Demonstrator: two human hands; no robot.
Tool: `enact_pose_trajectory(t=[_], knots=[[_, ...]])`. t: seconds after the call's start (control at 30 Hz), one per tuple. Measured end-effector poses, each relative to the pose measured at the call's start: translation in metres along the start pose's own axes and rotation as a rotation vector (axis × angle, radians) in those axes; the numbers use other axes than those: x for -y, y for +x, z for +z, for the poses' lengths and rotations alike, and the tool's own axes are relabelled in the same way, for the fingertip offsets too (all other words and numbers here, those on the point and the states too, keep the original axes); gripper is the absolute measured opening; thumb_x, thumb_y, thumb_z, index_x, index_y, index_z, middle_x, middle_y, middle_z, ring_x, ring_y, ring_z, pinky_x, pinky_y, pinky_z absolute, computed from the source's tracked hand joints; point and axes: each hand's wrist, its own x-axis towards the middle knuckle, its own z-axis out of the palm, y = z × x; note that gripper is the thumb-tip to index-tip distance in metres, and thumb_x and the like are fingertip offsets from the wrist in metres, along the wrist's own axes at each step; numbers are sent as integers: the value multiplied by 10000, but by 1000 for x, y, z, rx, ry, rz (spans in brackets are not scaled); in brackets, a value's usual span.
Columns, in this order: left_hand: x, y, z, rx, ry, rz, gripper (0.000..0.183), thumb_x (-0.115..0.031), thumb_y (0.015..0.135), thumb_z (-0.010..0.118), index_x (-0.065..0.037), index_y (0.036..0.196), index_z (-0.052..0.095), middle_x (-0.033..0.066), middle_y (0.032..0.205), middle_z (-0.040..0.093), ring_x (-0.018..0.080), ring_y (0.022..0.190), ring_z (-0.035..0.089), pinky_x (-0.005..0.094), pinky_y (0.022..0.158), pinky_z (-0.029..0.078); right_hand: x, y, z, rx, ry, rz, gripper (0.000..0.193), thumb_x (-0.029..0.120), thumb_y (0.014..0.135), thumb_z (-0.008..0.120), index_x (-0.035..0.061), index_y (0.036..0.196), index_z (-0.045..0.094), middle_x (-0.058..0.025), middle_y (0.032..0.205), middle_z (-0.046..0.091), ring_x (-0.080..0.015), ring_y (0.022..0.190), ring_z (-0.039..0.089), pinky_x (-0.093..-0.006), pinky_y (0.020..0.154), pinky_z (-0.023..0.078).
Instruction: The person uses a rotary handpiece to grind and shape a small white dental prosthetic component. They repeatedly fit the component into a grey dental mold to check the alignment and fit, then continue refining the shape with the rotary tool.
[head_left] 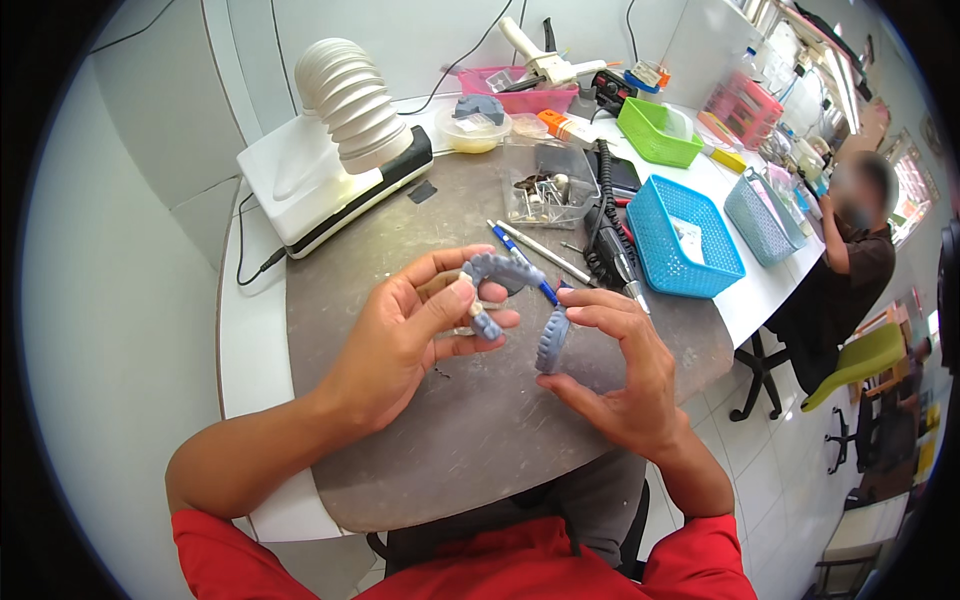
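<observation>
A: What's in each hand?

B: The left hand point(410, 335) pinches a grey dental arch model point(497, 272) between thumb and fingers, held up over the middle of the grey worktop point(460, 440). The right hand point(620, 370) grips a second grey arch model point(552, 340) on edge, thumb below and fingertips above, just right of the first. The two models sit close but apart.

A: How would you handle them well?

B: I'd keep the grip on the bases, not the teeth, and turn both so the biting surfaces face each other before closing them together gently.

A: Anything in the way?

B: A blue pen point(522, 258) and a handpiece point(612, 250) lie just beyond; a clear box of burs point(550, 190) and a blue basket point(685, 235) sit farther off.
</observation>
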Motion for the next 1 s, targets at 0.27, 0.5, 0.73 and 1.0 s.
enact_pose_trajectory(t=[0.27, 0.5, 0.73, 1.0], knots=[[7, -5, 3, 105, -67, 16, 510, -230, 973, 589, -24, 1402, 406, 86, 1109, 635, 302, 1145, 618, 427, 1035, 450, -5, 0, 1, -13, -20, -54, 619, 69, 662, 870, 34, 1170, 518, -224, 1225, 612, -346, 1156, 607, -405, 958, 491], [2, -8, 7, 77, -1, 39, 457, -167, 973, 598, -39, 1384, 447, 104, 1169, 603, 216, 1105, 629, 349, 930, 541, -5, -3, 4, -67, 104, 40, 618, 36, 650, 859, 31, 1177, 536, -196, 1241, 615, -337, 1166, 600, -397, 952, 496], [8, -6, 6, 62, 129, 75, 489, -64, 919, 648, -34, 1379, 483, 90, 1100, 607, 195, 1045, 632, 337, 877, 563, 3, 2, 0, -103, 118, 81, 639, 97, 664, 860, 11, 1230, 576, -206, 1218, 623, -326, 1126, 624, -381, 934, 506], [9, -9, 7, 85, 260, 124, 489, -17, 894, 654, -19, 1361, 507, 65, 1005, 602, 143, 948, 614, 313, 842, 563, 5, 6, 2, -32, 91, 97, 604, 143, 684, 850, 15, 1226, 616, -195, 1190, 633, -319, 1086, 637, -373, 906, 516]])
